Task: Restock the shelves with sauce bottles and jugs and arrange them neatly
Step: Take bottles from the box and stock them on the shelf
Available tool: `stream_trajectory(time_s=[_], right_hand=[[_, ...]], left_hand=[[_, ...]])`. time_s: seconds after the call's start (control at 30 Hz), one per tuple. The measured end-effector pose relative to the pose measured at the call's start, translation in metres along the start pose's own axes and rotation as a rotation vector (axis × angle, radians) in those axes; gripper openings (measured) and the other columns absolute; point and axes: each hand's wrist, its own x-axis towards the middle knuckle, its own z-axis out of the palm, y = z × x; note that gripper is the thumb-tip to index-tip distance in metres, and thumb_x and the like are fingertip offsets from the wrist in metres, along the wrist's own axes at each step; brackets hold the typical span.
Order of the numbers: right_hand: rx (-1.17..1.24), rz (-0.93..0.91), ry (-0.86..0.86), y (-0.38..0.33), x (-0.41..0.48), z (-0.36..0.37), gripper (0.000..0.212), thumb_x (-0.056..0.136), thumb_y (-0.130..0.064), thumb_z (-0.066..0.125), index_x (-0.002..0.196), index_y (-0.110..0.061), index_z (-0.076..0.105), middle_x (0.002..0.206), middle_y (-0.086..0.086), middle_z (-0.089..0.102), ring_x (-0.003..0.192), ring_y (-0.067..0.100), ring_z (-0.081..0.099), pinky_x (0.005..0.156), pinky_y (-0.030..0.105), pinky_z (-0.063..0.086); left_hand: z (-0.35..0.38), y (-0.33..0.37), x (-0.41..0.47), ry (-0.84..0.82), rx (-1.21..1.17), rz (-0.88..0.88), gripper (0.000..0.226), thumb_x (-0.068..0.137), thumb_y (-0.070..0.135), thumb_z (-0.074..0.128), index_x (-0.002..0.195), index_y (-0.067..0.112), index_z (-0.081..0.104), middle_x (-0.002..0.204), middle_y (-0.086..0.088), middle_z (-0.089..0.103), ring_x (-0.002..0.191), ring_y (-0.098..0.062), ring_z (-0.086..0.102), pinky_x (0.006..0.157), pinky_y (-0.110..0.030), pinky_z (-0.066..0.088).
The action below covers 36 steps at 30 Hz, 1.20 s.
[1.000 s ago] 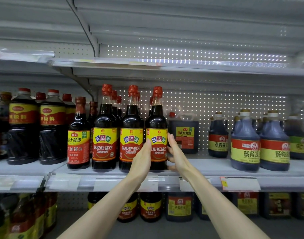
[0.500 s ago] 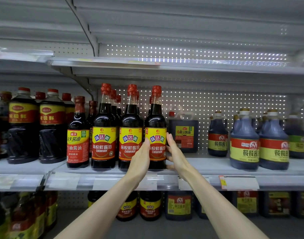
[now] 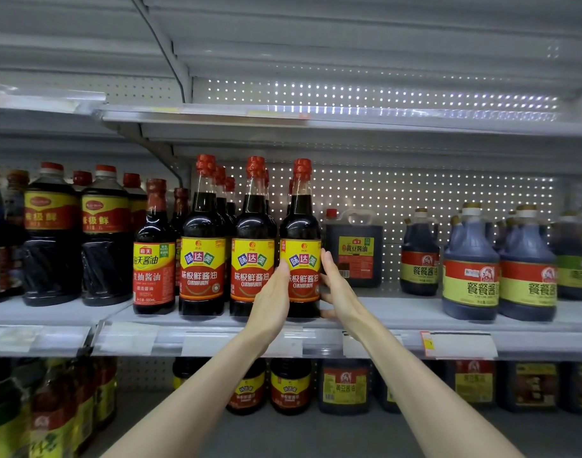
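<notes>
Bottle (image 3: 299, 226) of soy sauce: upright at shelf (image 3: 398, 310) front, rightmost of three | left hand (image 3: 273, 299), right hand (image 3: 340, 289): flat, straight fingers against its sides | handling: likely heavy, slick, breakable; hold labelled body, not neck

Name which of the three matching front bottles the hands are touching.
The rightmost bottle: left hand and right hand flank its label, one on each side.
</notes>
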Motion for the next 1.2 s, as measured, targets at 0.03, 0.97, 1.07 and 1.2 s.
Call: stream_trajectory(time_s=[0.03, 0.97, 1.07, 1.2], right_hand=[[-0.004, 0.002, 0.001, -0.001, -0.001, 0.001, 0.055, 0.102, -0.051, 0.019, 0.147, -0.023, 0.033, 0.148, 0.006, 0.042, 0.107, 0.010, 0.043, 0.075, 0.027, 0.039], [-0.181, -0.070, 0.068, 0.046, -0.101, -0.077, 0.044, 0.097, -0.042, 0.050, 0.135, -0.020, 0.051, 0.127, 0.001, 0.059, 0.108, 0.017, 0.060, 0.094, 0.035, 0.048], [-0.195, -0.046, 0.050, 0.069, -0.117, -0.088, 0.042, 0.097, -0.042, 0.051, 0.133, -0.020, 0.053, 0.124, 0.001, 0.062, 0.105, 0.015, 0.063, 0.095, 0.037, 0.051], [-0.192, -0.026, 0.029, 0.096, -0.132, -0.099, 0.032, 0.095, -0.043, 0.053, 0.123, -0.027, 0.059, 0.116, -0.003, 0.067, 0.102, 0.012, 0.065, 0.091, 0.032, 0.052]], left_hand=[[0.000, 0.000, -0.001, -0.005, 0.006, 0.011, 0.045, 0.098, 0.059, 0.030, 0.130, 0.035, 0.051, 0.117, 0.012, 0.061, 0.111, -0.007, 0.056, 0.096, -0.031, 0.043], [0.044, -0.020, -0.117, 0.044, 0.235, 0.033, 0.050, 0.100, 0.043, 0.040, 0.143, 0.020, 0.042, 0.144, 0.000, 0.047, 0.133, -0.016, 0.042, 0.114, -0.043, 0.031], [0.057, -0.034, -0.140, 0.030, 0.248, 0.000, 0.048, 0.100, 0.039, 0.042, 0.144, 0.019, 0.041, 0.144, 0.001, 0.047, 0.132, -0.014, 0.043, 0.113, -0.038, 0.033], [0.067, -0.051, -0.160, 0.002, 0.251, -0.038, 0.047, 0.101, 0.038, 0.042, 0.144, 0.021, 0.040, 0.144, 0.007, 0.045, 0.129, -0.004, 0.041, 0.104, -0.022, 0.033]])
